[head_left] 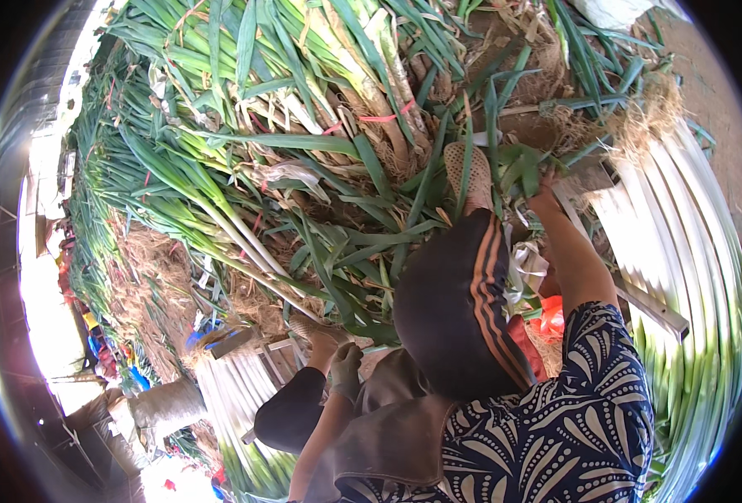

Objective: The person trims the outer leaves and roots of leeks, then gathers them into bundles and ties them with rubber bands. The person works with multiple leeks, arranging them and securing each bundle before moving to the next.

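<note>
My left hand (346,370), in a grey-green glove, is beside my left knee with its fingers curled in. Whatever it may hold is hidden. My right hand (535,178) reaches forward past my right knee, among dull green leaves (517,171) by my right shoe. Its fingers blend with the leaves and cannot be made out. Loose green onion leaves (371,239) are strewn on the ground between my feet. A few long stalks (241,239) with white shanks lie across them, their lower ends near my left shoe (319,330).
A big heap of long green onions (304,75), partly tied with pink bands, fills the far side. Trimmed white-stemmed onions lie stacked at right (672,218) and left (245,402), beside metal frame bars (654,310). An orange-red plastic bag (548,320) lies beside my right leg.
</note>
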`<control>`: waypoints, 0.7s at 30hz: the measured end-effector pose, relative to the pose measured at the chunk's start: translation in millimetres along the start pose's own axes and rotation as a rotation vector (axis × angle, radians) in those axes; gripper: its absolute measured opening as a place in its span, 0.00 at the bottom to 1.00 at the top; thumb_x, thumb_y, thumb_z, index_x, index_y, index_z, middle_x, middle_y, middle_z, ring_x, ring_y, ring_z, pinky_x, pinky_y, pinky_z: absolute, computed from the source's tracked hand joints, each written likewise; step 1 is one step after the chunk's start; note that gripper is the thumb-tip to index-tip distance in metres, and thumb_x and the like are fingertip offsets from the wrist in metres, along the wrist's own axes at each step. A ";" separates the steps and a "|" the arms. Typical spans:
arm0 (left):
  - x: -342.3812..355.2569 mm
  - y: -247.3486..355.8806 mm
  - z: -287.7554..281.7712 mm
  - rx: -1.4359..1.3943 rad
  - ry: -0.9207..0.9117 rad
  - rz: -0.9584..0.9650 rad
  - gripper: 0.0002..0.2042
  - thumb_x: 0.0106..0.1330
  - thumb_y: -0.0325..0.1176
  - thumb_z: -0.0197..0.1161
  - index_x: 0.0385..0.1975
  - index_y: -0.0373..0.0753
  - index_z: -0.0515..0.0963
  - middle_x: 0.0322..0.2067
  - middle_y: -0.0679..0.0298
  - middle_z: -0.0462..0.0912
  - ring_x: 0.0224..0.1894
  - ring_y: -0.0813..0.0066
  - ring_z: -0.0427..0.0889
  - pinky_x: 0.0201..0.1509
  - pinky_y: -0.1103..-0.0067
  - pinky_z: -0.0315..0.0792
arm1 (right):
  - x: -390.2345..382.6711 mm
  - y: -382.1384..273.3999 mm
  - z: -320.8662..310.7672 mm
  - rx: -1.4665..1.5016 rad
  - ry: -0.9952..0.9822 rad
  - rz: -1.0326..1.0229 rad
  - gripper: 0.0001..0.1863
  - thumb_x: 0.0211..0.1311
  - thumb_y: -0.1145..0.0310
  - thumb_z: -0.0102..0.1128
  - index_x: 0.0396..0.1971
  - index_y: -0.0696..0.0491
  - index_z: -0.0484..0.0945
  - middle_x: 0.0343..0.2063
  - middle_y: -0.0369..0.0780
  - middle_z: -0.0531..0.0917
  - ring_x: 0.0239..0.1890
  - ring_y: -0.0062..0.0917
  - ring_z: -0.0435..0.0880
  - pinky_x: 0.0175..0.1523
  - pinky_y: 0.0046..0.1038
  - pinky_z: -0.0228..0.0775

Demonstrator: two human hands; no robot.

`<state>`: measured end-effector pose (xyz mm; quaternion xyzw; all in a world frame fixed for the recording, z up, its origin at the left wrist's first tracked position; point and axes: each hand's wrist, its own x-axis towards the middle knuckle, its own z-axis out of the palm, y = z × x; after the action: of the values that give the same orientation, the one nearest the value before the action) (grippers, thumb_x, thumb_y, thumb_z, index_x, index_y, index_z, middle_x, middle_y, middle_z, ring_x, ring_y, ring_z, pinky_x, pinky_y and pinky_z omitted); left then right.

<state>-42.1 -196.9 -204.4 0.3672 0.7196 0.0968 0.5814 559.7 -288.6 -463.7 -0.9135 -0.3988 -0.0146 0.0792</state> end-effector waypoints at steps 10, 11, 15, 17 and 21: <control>-10.8 27.2 16.5 0.077 0.030 -0.007 0.14 0.63 0.33 0.60 0.46 0.34 0.75 0.34 0.66 0.79 0.35 0.80 0.75 0.38 0.83 0.68 | -1.9 -18.7 -8.4 0.003 -0.431 0.211 0.21 0.58 0.59 0.57 0.49 0.53 0.75 0.49 0.47 0.76 0.52 0.39 0.74 0.53 0.39 0.70; -11.1 22.6 13.3 0.077 0.036 -0.002 0.13 0.63 0.33 0.59 0.45 0.34 0.76 0.33 0.66 0.79 0.34 0.81 0.75 0.37 0.83 0.68 | -11.0 -32.5 -14.4 -0.012 -0.522 0.199 0.19 0.58 0.60 0.56 0.46 0.54 0.76 0.45 0.46 0.79 0.49 0.39 0.78 0.49 0.39 0.73; -4.2 9.6 12.7 -0.037 -0.055 0.032 0.11 0.62 0.32 0.60 0.42 0.34 0.76 0.30 0.68 0.79 0.29 0.84 0.73 0.32 0.86 0.66 | -57.6 -96.1 -47.3 0.001 -0.890 0.216 0.17 0.57 0.63 0.56 0.44 0.54 0.80 0.44 0.44 0.82 0.44 0.37 0.84 0.44 0.38 0.78; -6.9 20.4 28.8 -0.010 -0.068 0.040 0.11 0.62 0.31 0.60 0.42 0.35 0.77 0.29 0.68 0.79 0.28 0.84 0.72 0.31 0.86 0.65 | -111.9 -117.4 -50.8 0.081 -0.822 0.252 0.14 0.54 0.62 0.59 0.36 0.54 0.83 0.42 0.46 0.83 0.45 0.37 0.83 0.45 0.37 0.77; -11.4 9.0 17.2 -0.013 -0.082 0.133 0.11 0.62 0.32 0.60 0.42 0.35 0.77 0.29 0.67 0.79 0.28 0.83 0.74 0.32 0.85 0.68 | -224.9 -154.0 -75.8 0.302 -1.015 0.149 0.16 0.54 0.59 0.59 0.37 0.55 0.82 0.42 0.47 0.83 0.44 0.39 0.83 0.46 0.37 0.76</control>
<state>-22.1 -202.8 -195.8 0.4140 0.6687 0.1246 0.6049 296.7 -360.8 -388.6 -0.8098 -0.3188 0.4925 0.0079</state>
